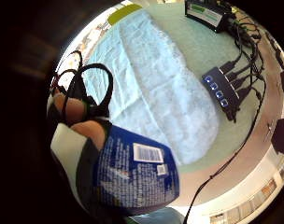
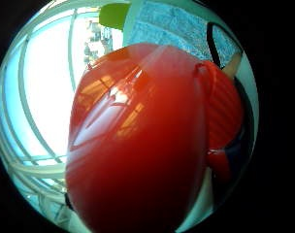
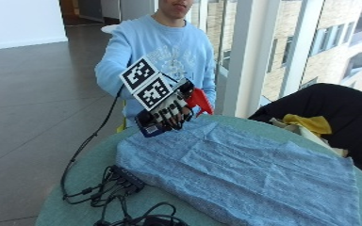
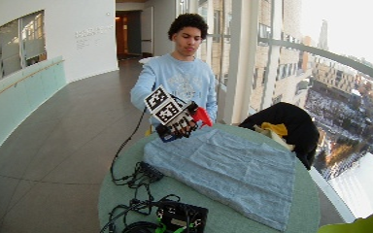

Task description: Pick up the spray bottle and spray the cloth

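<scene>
1. Nearest the outside camera, at the table's 6 o'clock edge, a black USB hub (image 3: 127, 178) lies among tangled black leads, with a black electronics box (image 4: 181, 216) nearer still in the wide outside view.
2. The round green table (image 3: 74, 197) carries a light blue cloth (image 3: 243, 174) spread flat and creased; it covers most of the top, from the middle out to the 3 o'clock side.
3. Beyond the cloth's far corner, toward 11 o'clock, the gloved right hand (image 3: 168, 110) is lifted above the table edge. Its fingers are curled round the spray bottle (image 3: 168, 120), grasping it clear of the table.
4. The bottle has a blue labelled body (image 1: 137, 172) with a barcode, and a red trigger head (image 3: 200, 100). Its long axis is tilted: the body's base is low toward 8 o'clock and the head is high toward 2 o'clock. The red head points toward 3 o'clock, out over the cloth's far edge.
5. In the thumb side palm view the red head (image 2: 138, 141) fills nearly everything, so it is close to the palm; the cloth shows behind it.
6. Nothing stands between the nozzle and the cloth.
7. Farther off at 2 o'clock, a black garment (image 3: 332, 113) with something yellow (image 3: 309, 123) inside is draped beside the table.
</scene>
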